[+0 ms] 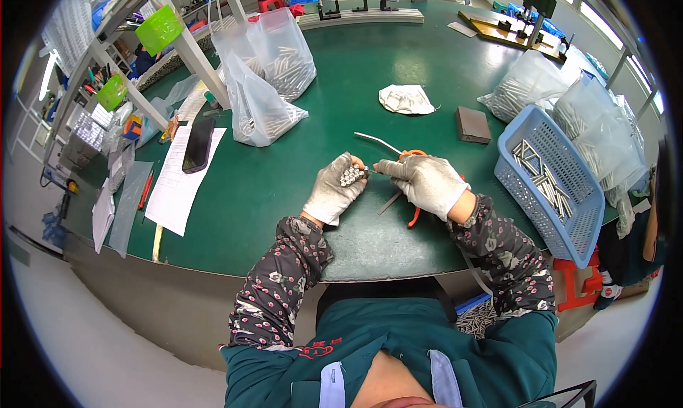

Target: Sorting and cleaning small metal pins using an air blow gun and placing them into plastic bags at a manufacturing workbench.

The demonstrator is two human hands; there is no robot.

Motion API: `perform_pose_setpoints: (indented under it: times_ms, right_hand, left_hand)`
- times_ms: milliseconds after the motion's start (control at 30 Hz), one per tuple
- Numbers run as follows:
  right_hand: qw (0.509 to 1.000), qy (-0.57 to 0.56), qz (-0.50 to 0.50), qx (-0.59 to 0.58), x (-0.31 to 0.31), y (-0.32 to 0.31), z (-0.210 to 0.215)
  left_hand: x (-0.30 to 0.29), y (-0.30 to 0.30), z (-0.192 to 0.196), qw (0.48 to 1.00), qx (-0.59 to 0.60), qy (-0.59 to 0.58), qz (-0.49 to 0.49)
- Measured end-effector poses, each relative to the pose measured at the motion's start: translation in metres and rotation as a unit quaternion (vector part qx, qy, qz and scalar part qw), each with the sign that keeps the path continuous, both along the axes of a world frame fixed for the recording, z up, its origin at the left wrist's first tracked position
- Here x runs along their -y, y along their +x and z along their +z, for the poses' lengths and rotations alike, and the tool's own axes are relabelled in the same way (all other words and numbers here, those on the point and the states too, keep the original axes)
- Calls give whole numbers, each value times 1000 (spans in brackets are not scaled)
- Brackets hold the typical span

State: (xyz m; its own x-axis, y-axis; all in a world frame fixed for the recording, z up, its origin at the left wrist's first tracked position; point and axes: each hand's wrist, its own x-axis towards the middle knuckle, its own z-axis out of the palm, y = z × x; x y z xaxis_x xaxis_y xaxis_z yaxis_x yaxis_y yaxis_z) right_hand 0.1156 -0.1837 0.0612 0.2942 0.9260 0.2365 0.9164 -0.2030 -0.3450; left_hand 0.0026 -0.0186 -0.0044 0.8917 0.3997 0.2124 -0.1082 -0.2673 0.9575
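My left hand (331, 194), in a whitish work glove, is closed round a bundle of short metal pins (353, 175) whose round ends face up. Close beside that bundle, my right hand (430, 183), gloved too, has its thumb and fingertips drawn together; what they pinch, if anything, is too small to make out. An orange-handled hand tool (413, 216) lies partly hidden beneath my right hand. From under that hand a thin grey metal strip (389, 202) sticks out toward me. A white cord-like piece (377, 140) lies just beyond my fingers on the green table (341, 88).
At right stands a blue basket (506, 167) with loose metal pins (544, 180), beside plastic bags (526, 84) of pins. A white cloth (406, 100) and brown block (473, 125) lie ahead. Leftward are more filled bags (256, 109), a phone (198, 145) and papers (171, 202).
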Motion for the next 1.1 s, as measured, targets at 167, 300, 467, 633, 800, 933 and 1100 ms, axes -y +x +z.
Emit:
perform_pose_setpoints:
  times_ms: [167,300,467,633,800,933,1100]
  right_hand:
    - [1000,4,4,4,-1,0,0]
    - [1000,11,13,16,-2,2,-3]
    - [1000,-8,19,3,-3,4,-1]
    - [999,-18,39,10,-5,8,-1]
    - [998,-40,54,2,-7,10,2]
    - [997,-47,59,11,-8,5,4]
    - [996,-34,4,78,-6,-3,-4]
  left_hand:
    - [-1,0,-1,1000,0,5,-2]
    - [-1,0,-1,1000,-3,5,-3]
    - [0,-1,2,1000,-3,-2,-6]
    - [1,-2,2,1000,3,-21,-12]
    - [3,-1,2,1000,24,3,-10]
    - [2,-2,3,999,15,40,2]
    - [3,0,3,998,15,61,15]
